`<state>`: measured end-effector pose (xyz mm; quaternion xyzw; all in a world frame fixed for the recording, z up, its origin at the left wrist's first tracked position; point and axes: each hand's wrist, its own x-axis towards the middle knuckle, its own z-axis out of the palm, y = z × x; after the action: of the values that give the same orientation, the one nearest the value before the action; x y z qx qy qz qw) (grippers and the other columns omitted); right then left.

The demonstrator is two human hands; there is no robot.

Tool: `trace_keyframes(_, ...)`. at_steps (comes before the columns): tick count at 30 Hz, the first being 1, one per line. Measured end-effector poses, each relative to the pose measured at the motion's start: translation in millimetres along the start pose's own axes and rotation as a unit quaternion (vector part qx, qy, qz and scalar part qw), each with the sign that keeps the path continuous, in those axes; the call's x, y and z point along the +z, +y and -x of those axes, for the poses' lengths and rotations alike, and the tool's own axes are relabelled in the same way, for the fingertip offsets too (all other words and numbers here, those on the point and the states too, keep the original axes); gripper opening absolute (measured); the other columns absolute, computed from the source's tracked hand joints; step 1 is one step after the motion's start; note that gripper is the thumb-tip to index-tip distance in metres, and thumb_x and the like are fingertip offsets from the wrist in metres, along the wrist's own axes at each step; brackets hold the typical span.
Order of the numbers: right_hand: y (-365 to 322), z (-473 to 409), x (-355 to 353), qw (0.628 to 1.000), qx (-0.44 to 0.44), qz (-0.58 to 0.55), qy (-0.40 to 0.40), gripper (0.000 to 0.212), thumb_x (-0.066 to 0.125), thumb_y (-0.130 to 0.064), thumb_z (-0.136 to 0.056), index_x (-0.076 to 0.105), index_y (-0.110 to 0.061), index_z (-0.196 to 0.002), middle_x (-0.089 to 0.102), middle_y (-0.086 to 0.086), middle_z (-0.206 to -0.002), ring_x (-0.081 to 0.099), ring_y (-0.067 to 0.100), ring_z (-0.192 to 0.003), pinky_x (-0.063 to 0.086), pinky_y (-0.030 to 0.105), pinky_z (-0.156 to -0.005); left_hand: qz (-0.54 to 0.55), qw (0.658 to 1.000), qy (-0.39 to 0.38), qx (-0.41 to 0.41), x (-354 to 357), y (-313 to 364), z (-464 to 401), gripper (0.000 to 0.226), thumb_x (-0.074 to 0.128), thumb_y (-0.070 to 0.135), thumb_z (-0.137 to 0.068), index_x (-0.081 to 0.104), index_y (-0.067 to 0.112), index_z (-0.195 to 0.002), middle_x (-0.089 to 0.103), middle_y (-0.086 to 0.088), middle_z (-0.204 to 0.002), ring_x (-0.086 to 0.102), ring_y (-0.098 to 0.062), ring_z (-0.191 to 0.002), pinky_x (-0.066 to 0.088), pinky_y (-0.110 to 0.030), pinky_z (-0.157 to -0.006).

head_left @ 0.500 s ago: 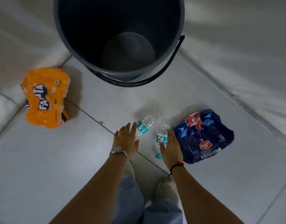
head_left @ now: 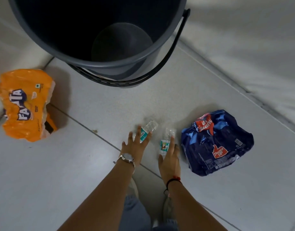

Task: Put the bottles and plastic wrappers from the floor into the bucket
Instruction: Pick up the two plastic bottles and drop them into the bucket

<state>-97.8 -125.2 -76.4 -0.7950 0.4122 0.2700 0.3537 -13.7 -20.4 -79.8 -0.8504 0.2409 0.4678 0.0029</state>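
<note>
Two small clear bottles with teal labels lie on the floor tiles. My left hand [head_left: 133, 145] is spread over the left bottle [head_left: 147, 130], fingers apart on either side of it. My right hand [head_left: 170, 157] lies along the right bottle [head_left: 165, 144], fingers stretched beside it, thumb below its cap end. A dark grey bucket [head_left: 110, 64] stands beyond them and looks empty inside. An orange Fanta wrapper [head_left: 25, 105] lies at the left and a dark blue Thums Up wrapper [head_left: 217, 142] at the right.
The bucket's black handle [head_left: 160, 69] hangs down its near side. My shoes and trouser legs [head_left: 136, 212] are below my arms. A raised white ledge [head_left: 243, 47] runs along the far right, and another lies at the left behind the Fanta wrapper.
Both hands have reached further forward onto the two bottles, the left hand now covering the lower half of the left bottle. The view has dropped closer to the floor.
</note>
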Motion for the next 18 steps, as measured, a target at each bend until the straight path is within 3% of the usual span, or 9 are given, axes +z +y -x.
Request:
trace_keyframes(3,1,-2,5,1.0,-0.015,-0.017,0.003,0.081,0.054,-0.011,-0.09,-0.002,-0.027,-0.146,0.018,0.015,-0.153,0.042,0.033,-0.131,0.045,0.048,-0.103,0.049,0.999,0.006,0.006,2,3,-9,0.087,0.047,0.001,-0.089,-0.016,0.034,-0.139,-0.027,-0.008,-0.151,0.005,-0.041,-0.14,0.041,-0.05,-0.103)
trace_keyframes(8,2,-1,12,0.999,-0.036,-0.024,0.023,0.08,0.052,-0.01,-0.091,-0.007,-0.034,-0.139,0.019,0.015,-0.152,0.041,0.033,-0.13,0.044,0.043,-0.103,0.11,0.993,0.032,0.022,11,5,-15,0.086,0.045,-0.002,-0.088,-0.013,0.036,-0.139,-0.022,-0.015,-0.152,0.037,-0.035,-0.125,0.048,-0.043,-0.095)
trace_keyframes(14,-3,5,1,0.998,-0.053,0.005,0.034,0.076,0.049,-0.016,-0.093,-0.012,-0.04,-0.132,0.016,0.014,-0.154,0.038,0.032,-0.132,0.046,0.043,-0.099,0.196,0.978,0.066,-0.033,10,-3,-2,0.093,0.049,-0.004,-0.086,-0.016,0.04,-0.135,-0.013,-0.009,-0.154,0.026,-0.032,-0.134,0.043,-0.044,-0.101)
trace_keyframes(18,-22,25,-30,0.995,-0.073,0.017,0.069,0.075,0.05,-0.022,-0.093,-0.011,-0.04,-0.131,0.018,0.016,-0.153,0.041,0.033,-0.131,0.05,0.045,-0.095,0.235,0.965,0.104,-0.055,-13,-1,29,0.094,0.049,0.0,-0.087,-0.026,0.048,-0.119,-0.011,-0.006,-0.155,0.025,-0.03,-0.136,0.043,-0.042,-0.101)
